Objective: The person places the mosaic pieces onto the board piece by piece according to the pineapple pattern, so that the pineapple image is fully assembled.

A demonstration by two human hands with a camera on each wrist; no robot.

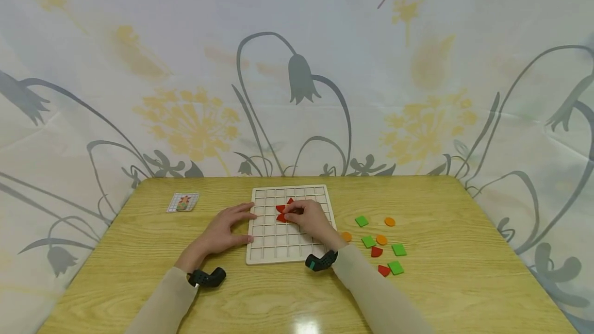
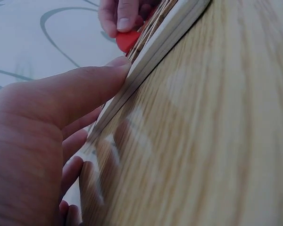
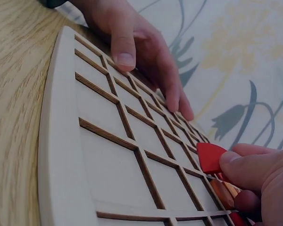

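Note:
My right hand [image 1: 313,220] pinches a red quarter-circle tile [image 3: 210,157] between thumb and fingertips, close over the wooden grid board [image 1: 270,252]. Beside those fingertips, another red tile [image 1: 280,208] and a pointed bit of red [image 1: 291,201] show on the board; an orange tile [image 3: 222,194] appears beneath the fingers in the right wrist view, partly hidden. At the board's left edge, my left hand [image 1: 223,230] is spread, its thumb touching the rim and its other fingertips along the same side.
Right of the board lie several loose tiles: green squares [image 1: 396,267], orange discs [image 1: 381,240] and red quarter-circles [image 1: 377,252]. A small picture card [image 1: 183,202] with a printed grid lies at the back left of the wooden table [image 1: 250,303]. A patterned curtain [image 1: 209,66] hangs behind.

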